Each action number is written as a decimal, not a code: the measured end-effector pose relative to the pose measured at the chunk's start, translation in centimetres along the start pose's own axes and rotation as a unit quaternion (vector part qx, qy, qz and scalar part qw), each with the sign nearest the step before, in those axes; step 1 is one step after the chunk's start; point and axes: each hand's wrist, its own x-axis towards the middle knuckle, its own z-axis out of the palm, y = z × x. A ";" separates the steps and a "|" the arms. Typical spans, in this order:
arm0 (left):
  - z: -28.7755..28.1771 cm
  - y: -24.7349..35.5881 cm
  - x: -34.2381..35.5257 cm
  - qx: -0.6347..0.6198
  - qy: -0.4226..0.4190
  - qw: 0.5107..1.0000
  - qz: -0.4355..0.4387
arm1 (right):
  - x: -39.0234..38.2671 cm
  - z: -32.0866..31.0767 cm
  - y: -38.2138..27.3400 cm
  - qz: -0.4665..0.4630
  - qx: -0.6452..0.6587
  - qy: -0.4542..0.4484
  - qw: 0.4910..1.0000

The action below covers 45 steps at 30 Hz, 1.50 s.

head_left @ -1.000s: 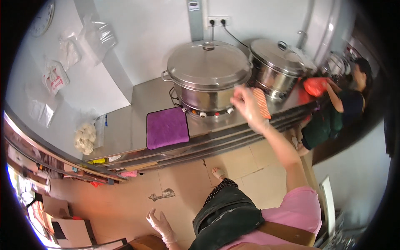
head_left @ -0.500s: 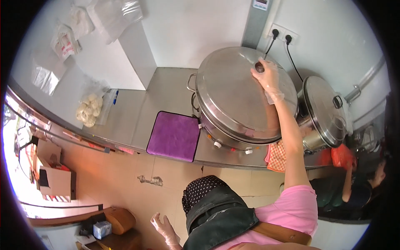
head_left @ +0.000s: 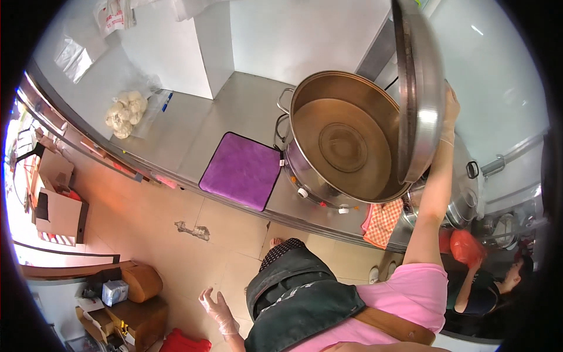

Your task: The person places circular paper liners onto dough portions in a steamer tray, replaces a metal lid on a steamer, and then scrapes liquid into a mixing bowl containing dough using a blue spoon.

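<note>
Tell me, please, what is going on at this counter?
A person in clear gloves holds a large metal lid steeply tilted with the right hand, at the right side of an uncovered metal pot. The left hand is empty, fingers apart. A purple cloth lies on the counter. At right, another person holds something red.

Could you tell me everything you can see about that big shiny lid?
The lid is wide, round and silvery, apparently metal, with a bright outer side and a darker inner side. It is held tipped up on edge over the right part of the open pot, its inner side facing left. The person's right grip, a hand in a clear glove, holds it from the outer side. Its knob is hidden, and whether its lower edge touches the pot's rim is unclear.
</note>
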 end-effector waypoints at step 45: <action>-13.0 -18.5 -42.0 -0.091 0.640 0.517 -0.560 | -110.9 13.6 -61.6 -0.485 0.519 -0.588 0.386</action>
